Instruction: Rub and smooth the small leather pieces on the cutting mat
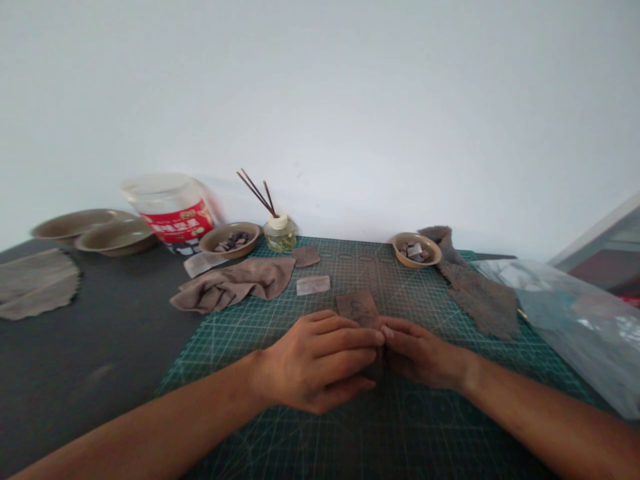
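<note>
My left hand (pixel 327 360) and my right hand (pixel 423 350) meet over the green cutting mat (pixel 430 427), fingertips touching. Both are closed, the fingers bent and pressed together; whatever is between them is too small or hidden to make out. A brown square sheet (pixel 356 304), like sandpaper with dark marks on it, shows just beyond my left hand's fingers. Part of it is covered by that hand, and I cannot tell whether it is gripped or lies on the mat. Past it lie a pale rectangular piece (pixel 313 285) and a smaller brown square (pixel 306 256).
A bowl of dark chunks (pixel 254 235) stands back left, another bowl (pixel 435 257) back right. Near them are a reed diffuser (pixel 280 235), red-labelled tub (pixel 175 220), two stacked-looking bowls (pixel 113 243), crumpled brown cloth (pixel 235 287), grey cloth (pixel 483 300) and plastic bag (pixel 575 320). A wall rises behind.
</note>
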Motion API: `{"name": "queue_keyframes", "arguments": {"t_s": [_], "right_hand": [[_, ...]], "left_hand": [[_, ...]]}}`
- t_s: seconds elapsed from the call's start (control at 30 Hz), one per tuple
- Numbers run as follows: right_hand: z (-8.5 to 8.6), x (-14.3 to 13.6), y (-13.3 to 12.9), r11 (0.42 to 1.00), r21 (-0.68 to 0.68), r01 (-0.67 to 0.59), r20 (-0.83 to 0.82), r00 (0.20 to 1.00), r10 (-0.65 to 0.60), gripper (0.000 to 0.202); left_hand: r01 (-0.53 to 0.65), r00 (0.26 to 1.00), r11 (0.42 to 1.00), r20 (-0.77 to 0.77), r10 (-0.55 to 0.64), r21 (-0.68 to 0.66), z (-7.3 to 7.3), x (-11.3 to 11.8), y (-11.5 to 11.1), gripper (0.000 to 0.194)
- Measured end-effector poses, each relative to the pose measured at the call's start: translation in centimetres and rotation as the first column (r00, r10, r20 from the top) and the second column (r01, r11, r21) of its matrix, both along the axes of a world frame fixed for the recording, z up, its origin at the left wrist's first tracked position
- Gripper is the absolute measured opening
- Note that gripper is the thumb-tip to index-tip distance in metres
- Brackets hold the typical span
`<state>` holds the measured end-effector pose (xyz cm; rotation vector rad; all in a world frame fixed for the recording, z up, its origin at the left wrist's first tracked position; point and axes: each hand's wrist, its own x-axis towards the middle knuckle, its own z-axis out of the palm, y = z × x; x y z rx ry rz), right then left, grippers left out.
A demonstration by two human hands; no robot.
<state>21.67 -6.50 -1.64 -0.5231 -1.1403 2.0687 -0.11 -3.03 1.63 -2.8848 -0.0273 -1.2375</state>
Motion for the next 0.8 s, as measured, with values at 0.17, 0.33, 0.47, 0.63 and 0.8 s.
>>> {"name": "queue_keyframes", "arguments": {"t_s": [0.17, 0.33, 0.47, 0.63, 0.8], "right_hand": [[0.8, 0.4, 0.2, 0.979, 0.163, -0.124, 0.175, 0.980, 0.095, 0.038], [1.7, 0.7, 0.3, 0.929, 0.294, -0.223, 0.350, 0.930, 0.112, 0.050], [1.9, 0.8, 0.3, 0.913, 0.321, -0.253, 0.390, 0.914, 0.116, 0.053], [1.7, 0.7, 0.4, 0.899, 0.363, -0.244, 0.399, 0.913, 0.087, 0.052], [1.1, 0.8, 0.5, 0.918, 0.339, -0.206, 0.363, 0.929, 0.075, 0.045]], "left_hand": [[0.025, 0.999, 0.997, 0.022, -0.027, 0.067, 0.3, -0.1, -0.5, 0.022], [0.035, 0.999, 0.995, 0.032, -0.039, 0.096, 0.6, 0.0, -0.9, 0.019], [0.046, 0.998, 0.993, 0.035, -0.051, 0.110, 0.4, 0.0, -0.9, 0.019], [0.060, 0.997, 0.991, 0.039, -0.065, 0.121, 0.3, -0.1, -0.7, 0.022], [0.059, 0.998, 0.991, 0.030, -0.063, 0.120, 0.4, -0.1, -0.8, 0.021]]}}
